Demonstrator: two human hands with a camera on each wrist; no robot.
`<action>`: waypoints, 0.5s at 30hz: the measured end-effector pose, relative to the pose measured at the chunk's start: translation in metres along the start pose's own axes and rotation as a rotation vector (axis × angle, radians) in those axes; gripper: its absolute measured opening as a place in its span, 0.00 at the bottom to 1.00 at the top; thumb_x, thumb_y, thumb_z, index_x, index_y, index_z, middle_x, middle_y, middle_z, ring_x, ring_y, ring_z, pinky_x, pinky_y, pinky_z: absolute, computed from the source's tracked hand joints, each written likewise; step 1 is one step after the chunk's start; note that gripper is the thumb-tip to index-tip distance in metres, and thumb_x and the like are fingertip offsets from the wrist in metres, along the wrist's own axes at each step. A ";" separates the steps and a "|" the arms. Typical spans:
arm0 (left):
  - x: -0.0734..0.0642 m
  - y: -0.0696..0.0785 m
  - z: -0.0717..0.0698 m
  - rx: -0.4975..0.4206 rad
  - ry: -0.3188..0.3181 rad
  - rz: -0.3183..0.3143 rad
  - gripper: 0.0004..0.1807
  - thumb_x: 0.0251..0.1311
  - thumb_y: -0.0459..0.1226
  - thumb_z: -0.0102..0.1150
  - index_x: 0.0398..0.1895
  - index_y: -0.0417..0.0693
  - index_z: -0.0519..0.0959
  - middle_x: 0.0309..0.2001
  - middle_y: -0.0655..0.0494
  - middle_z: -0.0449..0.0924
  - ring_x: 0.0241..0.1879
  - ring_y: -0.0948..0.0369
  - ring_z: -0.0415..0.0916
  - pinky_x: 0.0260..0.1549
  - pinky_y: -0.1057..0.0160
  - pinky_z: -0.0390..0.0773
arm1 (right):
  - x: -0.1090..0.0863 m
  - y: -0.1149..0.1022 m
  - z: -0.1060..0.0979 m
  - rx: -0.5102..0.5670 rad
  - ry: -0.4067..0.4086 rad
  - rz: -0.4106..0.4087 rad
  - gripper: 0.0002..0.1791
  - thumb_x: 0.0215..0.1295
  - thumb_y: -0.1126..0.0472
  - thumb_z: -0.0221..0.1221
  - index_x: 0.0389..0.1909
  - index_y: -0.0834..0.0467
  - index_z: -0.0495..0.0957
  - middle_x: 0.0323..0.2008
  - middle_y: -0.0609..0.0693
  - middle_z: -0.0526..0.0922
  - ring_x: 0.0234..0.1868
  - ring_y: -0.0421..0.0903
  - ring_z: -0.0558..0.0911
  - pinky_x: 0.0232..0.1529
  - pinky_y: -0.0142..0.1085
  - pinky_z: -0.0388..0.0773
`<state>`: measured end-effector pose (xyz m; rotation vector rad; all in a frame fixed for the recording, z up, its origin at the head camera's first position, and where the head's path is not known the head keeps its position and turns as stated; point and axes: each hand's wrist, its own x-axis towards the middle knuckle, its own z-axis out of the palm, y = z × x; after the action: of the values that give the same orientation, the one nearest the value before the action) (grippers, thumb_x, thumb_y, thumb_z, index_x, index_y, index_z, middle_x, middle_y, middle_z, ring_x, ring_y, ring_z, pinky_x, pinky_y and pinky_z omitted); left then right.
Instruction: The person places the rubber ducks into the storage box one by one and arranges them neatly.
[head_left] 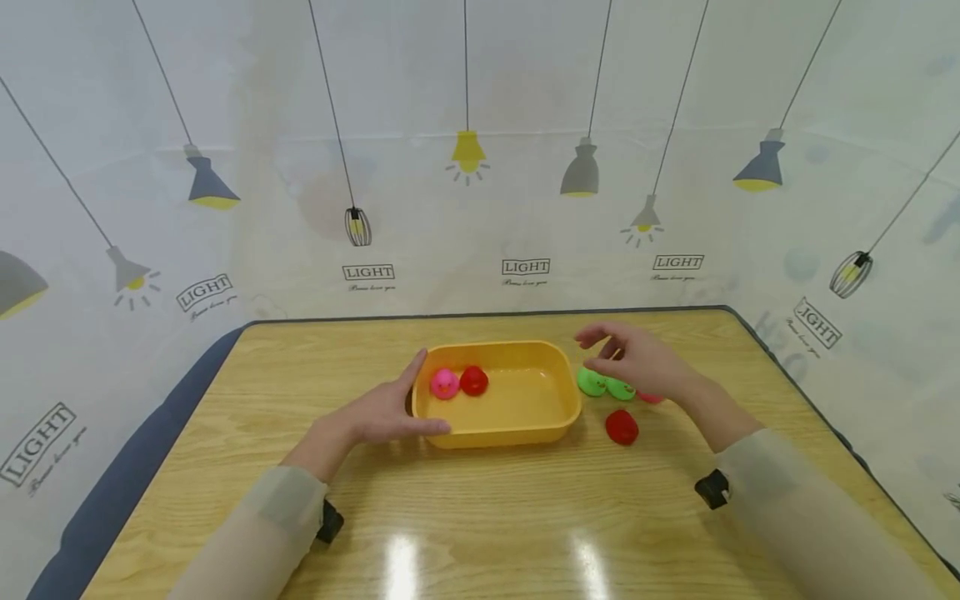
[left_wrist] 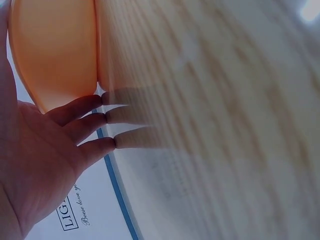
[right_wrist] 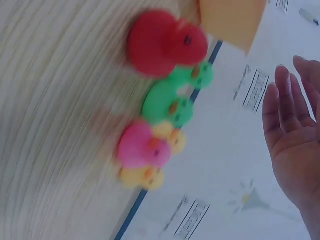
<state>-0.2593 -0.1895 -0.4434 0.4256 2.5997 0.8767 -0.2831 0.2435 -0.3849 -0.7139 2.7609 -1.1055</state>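
A yellow plastic tub (head_left: 510, 437) holds a pink rubber duck (head_left: 445, 384) and a red rubber duck (head_left: 474, 381) at its left end. My left hand (head_left: 386, 410) spans that end, thumb along the near side and fingers by the far corner; in the left wrist view its fingers lie nearly straight against the tub (left_wrist: 55, 50). Raised over the tub's right side, my right hand (head_left: 637, 358) has loosely bent fingers and holds nothing. Below it are green ducks (head_left: 592, 382), a partly hidden pink duck (head_left: 651, 397) and, nearer me, another red duck (head_left: 622, 427).
In the right wrist view, yellow ducks (right_wrist: 142, 177) stand beside the pink one, in a row with the others. The wooden table (head_left: 480, 508) ends at a dark edge against a lamp-printed backdrop (head_left: 450, 225).
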 end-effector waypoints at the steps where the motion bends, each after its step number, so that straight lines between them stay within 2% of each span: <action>1: 0.000 0.001 0.000 0.001 0.000 -0.001 0.77 0.53 0.75 0.73 0.92 0.66 0.30 0.88 0.41 0.55 0.80 0.40 0.68 0.82 0.37 0.64 | -0.004 0.004 -0.007 -0.002 0.009 0.002 0.20 0.77 0.61 0.68 0.65 0.58 0.81 0.59 0.59 0.87 0.47 0.48 0.84 0.43 0.33 0.85; 8: 0.000 0.002 -0.002 0.011 0.001 0.005 0.77 0.54 0.74 0.73 0.92 0.64 0.31 0.88 0.42 0.55 0.80 0.40 0.67 0.82 0.37 0.64 | -0.032 0.041 -0.042 -0.064 0.061 0.098 0.20 0.78 0.58 0.67 0.65 0.60 0.81 0.60 0.62 0.87 0.47 0.48 0.83 0.40 0.32 0.83; 15: 0.000 0.003 -0.002 0.003 0.001 0.006 0.76 0.55 0.72 0.74 0.92 0.64 0.31 0.88 0.41 0.56 0.79 0.41 0.69 0.82 0.37 0.64 | -0.046 0.079 -0.057 -0.106 0.075 0.183 0.20 0.80 0.56 0.66 0.65 0.61 0.81 0.61 0.65 0.85 0.49 0.51 0.85 0.42 0.34 0.84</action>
<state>-0.2595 -0.1887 -0.4401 0.4342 2.6021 0.8756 -0.2872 0.3500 -0.4000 -0.4267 2.8958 -0.9752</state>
